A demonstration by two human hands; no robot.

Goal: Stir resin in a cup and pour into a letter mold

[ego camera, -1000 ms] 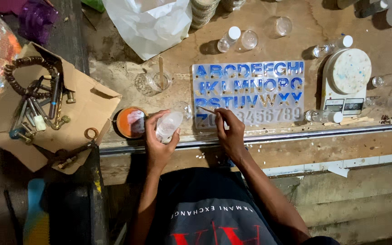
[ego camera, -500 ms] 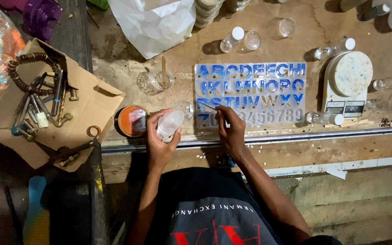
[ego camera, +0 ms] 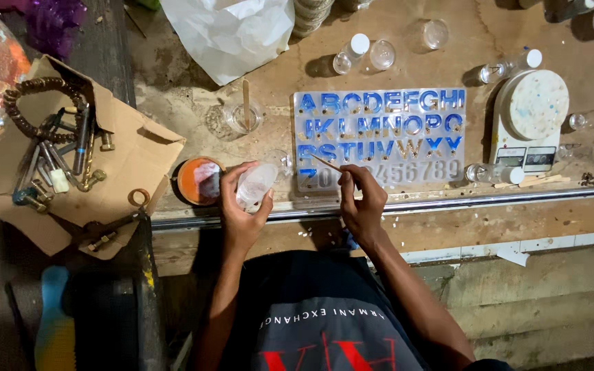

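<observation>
A translucent letter-and-number mould lies flat on the workbench, most letters filled with blue. My left hand grips a small clear plastic cup, tilted, just left of the mould's lower corner. My right hand pinches a thin wooden stick whose tip rests on the mould's bottom row at the left. An open round tin with orange contents sits right beside my left hand.
A cardboard sheet with bolts, springs and metal tools lies at left. A clear cup with a stick, a white plastic bag, small bottles and a digital scale stand around the mould. A metal rail edges the bench.
Both hands stay almost where they were; the stick tip has shifted slightly along the mould's bottom row. The cup stays tilted in my left hand.
</observation>
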